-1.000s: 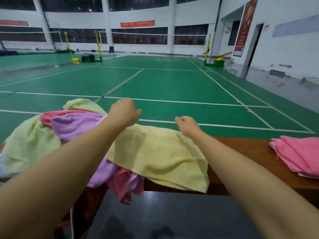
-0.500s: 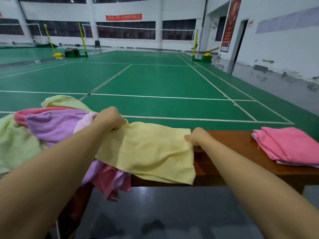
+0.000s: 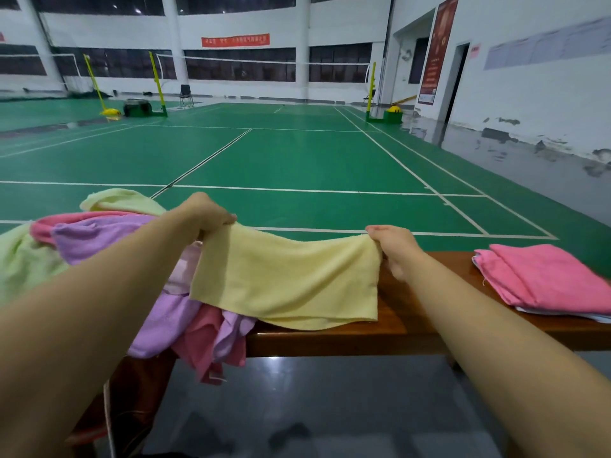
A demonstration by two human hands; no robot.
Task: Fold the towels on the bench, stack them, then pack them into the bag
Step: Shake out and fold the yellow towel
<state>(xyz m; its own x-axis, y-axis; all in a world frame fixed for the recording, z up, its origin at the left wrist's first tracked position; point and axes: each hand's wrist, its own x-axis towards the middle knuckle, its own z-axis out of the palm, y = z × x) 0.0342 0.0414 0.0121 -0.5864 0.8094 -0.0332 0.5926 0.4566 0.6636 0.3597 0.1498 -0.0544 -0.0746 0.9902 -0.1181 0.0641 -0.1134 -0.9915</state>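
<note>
From the head camera, writing appears on a red banner (image 3: 235, 40) high on the far wall and on a tall dark red poster (image 3: 437, 51) by the doorway at right, but the characters on both are too small to read; no brand or label shows on any towel. The left hand (image 3: 205, 211) has its fingers clamped on the upper left corner of a pale yellow terry towel (image 3: 291, 277), and the right hand (image 3: 395, 244) pinches the upper right corner between thumb and fingers, so the cloth hangs stretched between them with its lower edge draped over the front edge of the brown wooden desk (image 3: 390, 332). Half a second ago the same towel lay flatter and lower on the desk; its top edge is now lifted clear, and the hands sit higher and wider apart. At the left end of the desk a loose heap of unfolded towels (image 3: 99, 239) in purple, pink and light green spills over the front edge, partly under the yellow one. Toward the right end a folded pink towel (image 3: 545, 276) rests on something white, well apart from the hands and unchanged in place. Beyond the desk lies a green badminton court (image 3: 297, 160) with white lines.
</note>
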